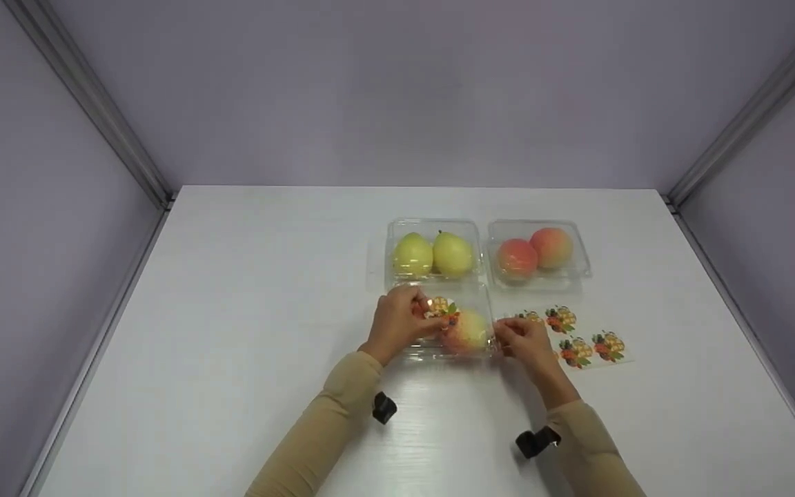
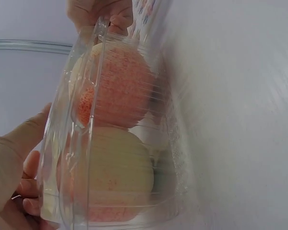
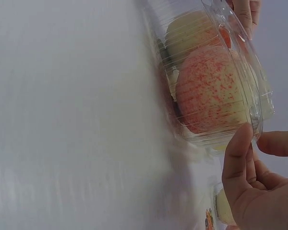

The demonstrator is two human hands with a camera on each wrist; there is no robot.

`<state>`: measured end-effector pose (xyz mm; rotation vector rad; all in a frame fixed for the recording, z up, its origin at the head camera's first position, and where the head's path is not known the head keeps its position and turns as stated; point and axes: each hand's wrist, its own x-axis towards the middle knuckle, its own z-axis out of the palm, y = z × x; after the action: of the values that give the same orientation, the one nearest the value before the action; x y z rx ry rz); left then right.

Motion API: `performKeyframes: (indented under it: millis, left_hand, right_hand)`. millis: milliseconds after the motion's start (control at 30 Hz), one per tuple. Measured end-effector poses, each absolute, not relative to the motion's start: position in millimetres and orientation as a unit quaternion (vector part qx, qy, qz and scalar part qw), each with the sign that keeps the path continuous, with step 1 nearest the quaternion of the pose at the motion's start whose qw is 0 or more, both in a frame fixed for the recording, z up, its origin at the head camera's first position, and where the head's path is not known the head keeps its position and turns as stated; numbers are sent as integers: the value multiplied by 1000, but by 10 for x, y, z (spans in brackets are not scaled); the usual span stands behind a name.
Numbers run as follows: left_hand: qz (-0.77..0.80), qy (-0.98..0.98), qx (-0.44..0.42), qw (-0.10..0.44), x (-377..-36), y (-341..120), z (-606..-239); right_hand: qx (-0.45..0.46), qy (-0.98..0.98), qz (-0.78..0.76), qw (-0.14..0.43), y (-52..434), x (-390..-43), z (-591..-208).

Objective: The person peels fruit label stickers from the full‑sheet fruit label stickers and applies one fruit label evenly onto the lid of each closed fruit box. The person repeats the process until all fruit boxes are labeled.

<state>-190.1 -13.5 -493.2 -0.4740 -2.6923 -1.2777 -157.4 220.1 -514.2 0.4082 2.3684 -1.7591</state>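
Observation:
A clear plastic clamshell box (image 1: pixel 477 293) with two peaches (image 2: pixel 117 86) in it stands on the table in front of me. My left hand (image 1: pixel 401 321) is over its lid and touches a fruit-picture sticker (image 1: pixel 442 308) there. In the left wrist view its nearest digit (image 2: pixel 31 132) stretches along the lid, while the others are bent; whether they pinch the sticker cannot be made out. With finger and thumb, my right hand (image 1: pixel 525 338) pinches the rim of the box (image 3: pixel 256 127) at its right corner.
Behind stand two more clear boxes, one with two green pears (image 1: pixel 453 254), the other with two peaches (image 1: pixel 551 247). A sheet of fruit stickers (image 1: pixel 608 345) lies right of my right hand. Walls border the white table (image 1: pixel 266 276) at back and sides.

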Motion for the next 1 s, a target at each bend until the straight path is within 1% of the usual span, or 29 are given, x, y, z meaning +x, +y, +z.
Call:
performKeyframes:
  millis: [200,467,667,800,1000]
  left_hand:
    - [-449,-878,-153,57,-1913,-182,-4976]
    - [-457,-880,-113,65,-1963,-196,-4996]
    - [-463,-874,-118,90,-1999,-210,-5002]
    - [-460,-875,-119,97,-2001,-184,-4983]
    - [-416,-892,-139,107,-1963,-104,-4967]
  right_hand:
    - [139,787,-596,80,2198,-1584,-5152]
    - [145,784,-597,84,2181,-1583,-5171]
    - [143,779,-605,82,2173,-1577,-5172]
    - [143,775,-610,78,2176,-1585,-5193]
    - [150,778,-606,78,2176,-1590,-5205]
